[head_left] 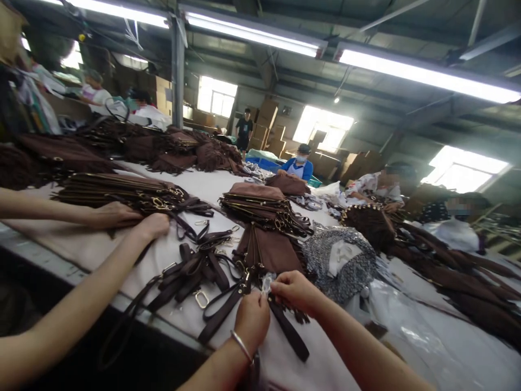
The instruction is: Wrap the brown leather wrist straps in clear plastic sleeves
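Both left hand (253,319) and right hand (296,291) pinch a clear piece (267,282) at the near edge of the pouch (280,251), its long axis pointing roughly toward it. One strap (290,332) beside them points away from the pouch.

White glare from ceiling tubes (427,75) and windows (217,96), dim roof (305,16), soft, stretched edges.

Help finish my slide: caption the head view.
Left hand and right hand hold a small clear piece near flat dark-brown straps and a brown fringed pouch.
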The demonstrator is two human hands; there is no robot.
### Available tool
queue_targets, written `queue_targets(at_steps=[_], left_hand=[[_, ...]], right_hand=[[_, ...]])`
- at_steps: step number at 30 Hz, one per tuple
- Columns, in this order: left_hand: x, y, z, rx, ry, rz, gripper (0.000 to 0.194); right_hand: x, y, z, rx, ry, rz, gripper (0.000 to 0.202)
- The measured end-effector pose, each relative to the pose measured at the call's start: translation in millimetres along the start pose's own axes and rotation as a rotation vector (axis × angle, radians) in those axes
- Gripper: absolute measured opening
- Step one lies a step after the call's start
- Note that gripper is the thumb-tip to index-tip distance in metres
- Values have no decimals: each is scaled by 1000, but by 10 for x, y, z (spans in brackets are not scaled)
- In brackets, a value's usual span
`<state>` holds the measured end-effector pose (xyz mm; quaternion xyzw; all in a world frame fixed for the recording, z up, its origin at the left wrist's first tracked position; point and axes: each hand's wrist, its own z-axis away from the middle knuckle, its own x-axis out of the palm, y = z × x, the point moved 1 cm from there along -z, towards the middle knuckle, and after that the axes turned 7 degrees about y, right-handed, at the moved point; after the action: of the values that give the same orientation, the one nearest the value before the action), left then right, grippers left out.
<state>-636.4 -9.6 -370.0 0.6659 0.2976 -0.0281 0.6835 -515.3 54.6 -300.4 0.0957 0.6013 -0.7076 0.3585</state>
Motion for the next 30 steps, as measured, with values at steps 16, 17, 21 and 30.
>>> queue_targets(at_steps=[16,17,21,30], left_hand=[[19,-45,91,54,20,-86,15],[16,-46,99,39,36,-60,15],[11,-38,112,57,69,-13,33],[-10,12,110,98,28,-85,22]], right_hand=[[193,-196,-435,206,-104,482,15],[197,-192,-442,210,-107,488,15],[212,-156,-446,211,-102,479,16],[277,-88,-401,175,-11,404,24]])
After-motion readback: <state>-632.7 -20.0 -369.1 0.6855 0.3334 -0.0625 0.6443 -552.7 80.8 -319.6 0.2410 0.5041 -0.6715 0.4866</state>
